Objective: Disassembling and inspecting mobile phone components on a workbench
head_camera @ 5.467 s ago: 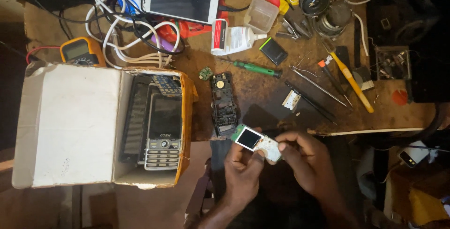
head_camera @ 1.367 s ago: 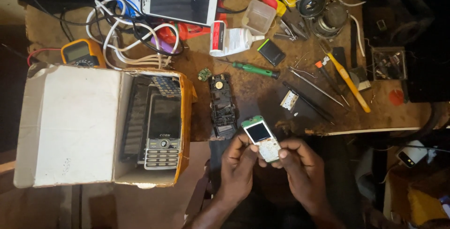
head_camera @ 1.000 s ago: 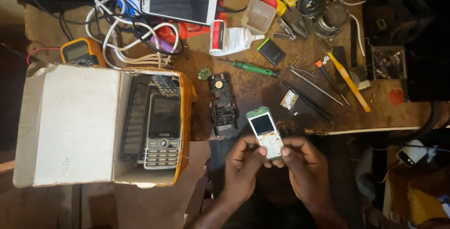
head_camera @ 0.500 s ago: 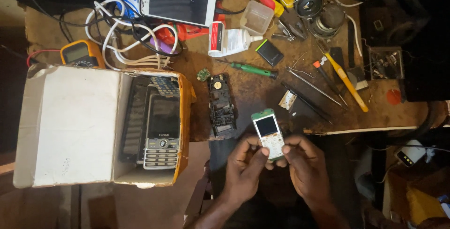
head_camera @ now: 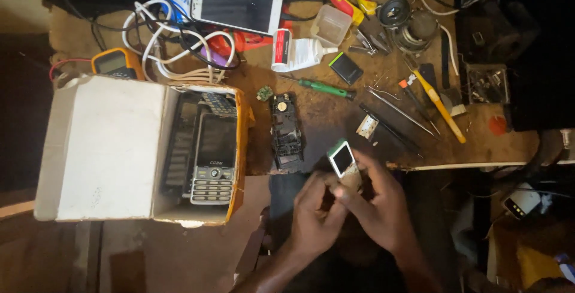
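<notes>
— Shifted since the earlier frame: the small white phone has swung from lying sideways to upright, and sits closer to the bench's near edge.

— Both hands are closed around it?

— Yes. The left hand and right hand pinch its lower end, fingers curled; the screen end sticks out over the edge.

— The risk?

— A slip could drop it off the edge, past the lap. Just beside it lie a stripped phone frame, tweezers and a green screwdriver; an open cardboard box of handsets crowds the left corner.
</notes>
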